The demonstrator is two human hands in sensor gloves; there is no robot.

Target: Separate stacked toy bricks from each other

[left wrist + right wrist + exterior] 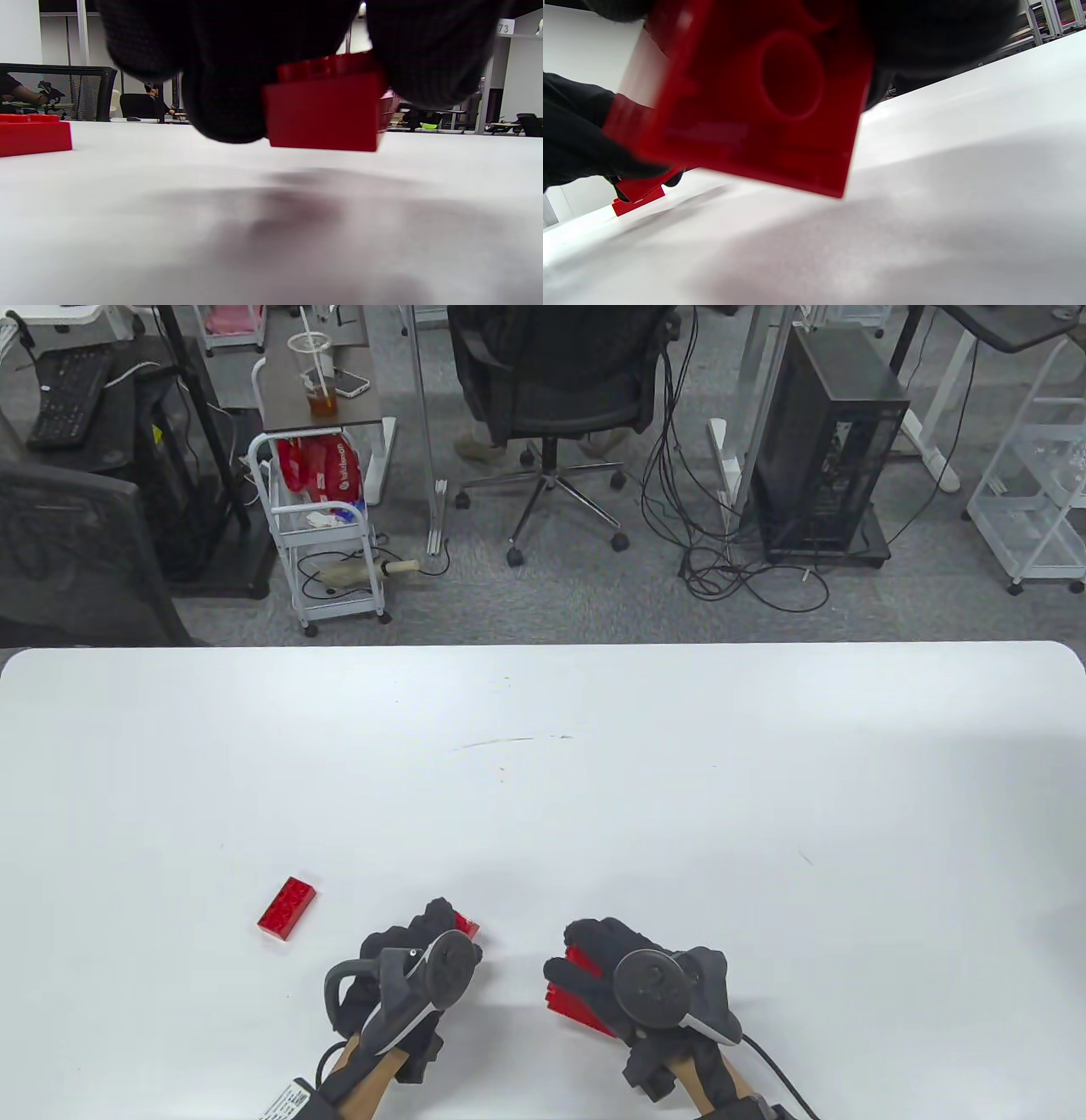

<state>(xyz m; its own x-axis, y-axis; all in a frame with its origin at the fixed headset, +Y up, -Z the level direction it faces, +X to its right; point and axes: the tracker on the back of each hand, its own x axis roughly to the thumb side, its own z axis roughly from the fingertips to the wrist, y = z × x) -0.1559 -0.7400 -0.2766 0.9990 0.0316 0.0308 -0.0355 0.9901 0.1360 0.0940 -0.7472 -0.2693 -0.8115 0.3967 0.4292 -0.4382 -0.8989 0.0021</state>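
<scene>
On the white table (543, 746), our right hand (653, 984) grips a red stack (577, 997) held off the surface, underside tilted toward its wrist camera. At nine o'clock from it, our left hand (416, 971) pinches a single brick (324, 112) just above the table. A loose brick (287, 908) lies at ten o'clock, long axis toward one o'clock.
</scene>
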